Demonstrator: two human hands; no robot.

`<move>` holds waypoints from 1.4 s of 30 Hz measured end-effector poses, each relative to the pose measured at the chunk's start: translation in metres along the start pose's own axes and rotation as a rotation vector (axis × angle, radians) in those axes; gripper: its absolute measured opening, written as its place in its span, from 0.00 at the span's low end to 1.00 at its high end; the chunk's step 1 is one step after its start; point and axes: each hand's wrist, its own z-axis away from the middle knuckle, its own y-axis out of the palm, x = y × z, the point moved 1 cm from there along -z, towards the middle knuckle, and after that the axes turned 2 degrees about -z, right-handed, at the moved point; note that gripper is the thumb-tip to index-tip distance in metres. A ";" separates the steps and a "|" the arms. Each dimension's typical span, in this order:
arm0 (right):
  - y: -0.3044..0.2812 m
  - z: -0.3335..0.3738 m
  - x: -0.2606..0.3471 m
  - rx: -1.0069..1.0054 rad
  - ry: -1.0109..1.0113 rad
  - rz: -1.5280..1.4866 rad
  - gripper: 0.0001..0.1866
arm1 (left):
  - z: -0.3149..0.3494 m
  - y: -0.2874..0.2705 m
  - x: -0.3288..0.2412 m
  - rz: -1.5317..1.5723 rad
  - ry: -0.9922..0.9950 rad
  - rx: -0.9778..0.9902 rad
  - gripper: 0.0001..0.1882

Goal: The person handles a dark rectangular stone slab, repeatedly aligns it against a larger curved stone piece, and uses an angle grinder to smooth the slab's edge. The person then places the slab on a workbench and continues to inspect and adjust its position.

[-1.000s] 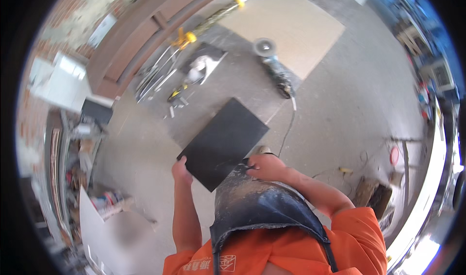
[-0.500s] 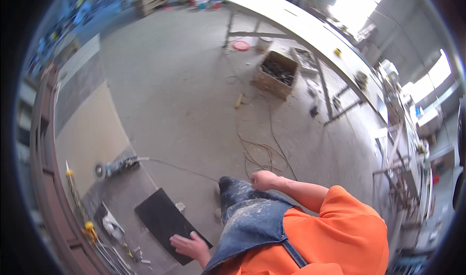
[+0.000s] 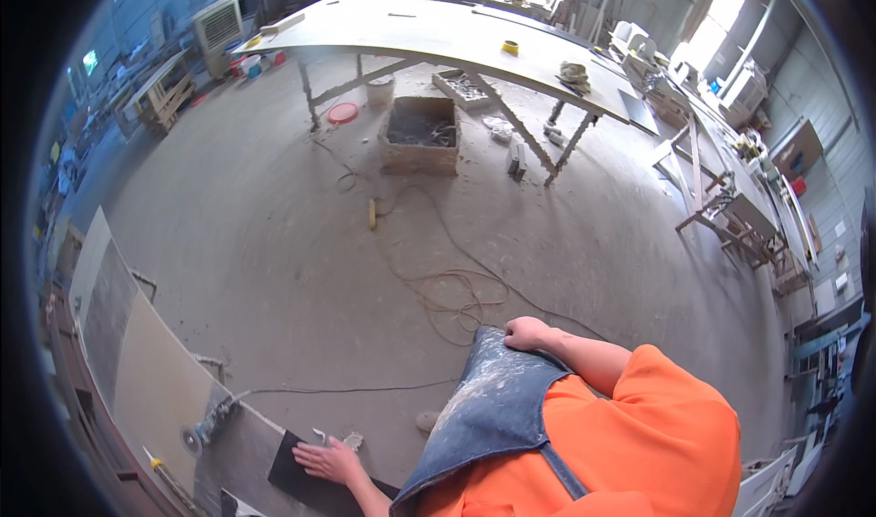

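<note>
My left hand (image 3: 330,460) lies flat with fingers stretched out on a black rectangular slab (image 3: 290,477), whose lower part runs out of sight under my forearm. Close to my body, my right hand (image 3: 526,334) is closed at the upper edge of my dusty blue apron (image 3: 493,398) and appears to grip its cloth. An angle grinder (image 3: 215,424) with a grey disc rests on the work surface (image 3: 233,458) to the left of the slab, its cord trailing right across the floor. A yellow-tipped tube (image 3: 162,470) lies farther left.
A long white-topped table (image 3: 383,29) on metal legs stands ahead. Near it are a box of scraps (image 3: 420,156) and a red lid (image 3: 343,113). Cords (image 3: 456,293) lie coiled on the floor beside a yellow-handled object (image 3: 372,214). Workbenches line the right side.
My view has swung left-to-right and upward, showing more of the table. My left hand stays on the slab, a little farther along it. My right hand remains closed by the apron.
</note>
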 end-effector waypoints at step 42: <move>-0.470 -0.176 -0.565 -1.153 0.321 -2.170 0.19 | 0.354 -0.172 -1.293 0.532 2.018 0.739 0.24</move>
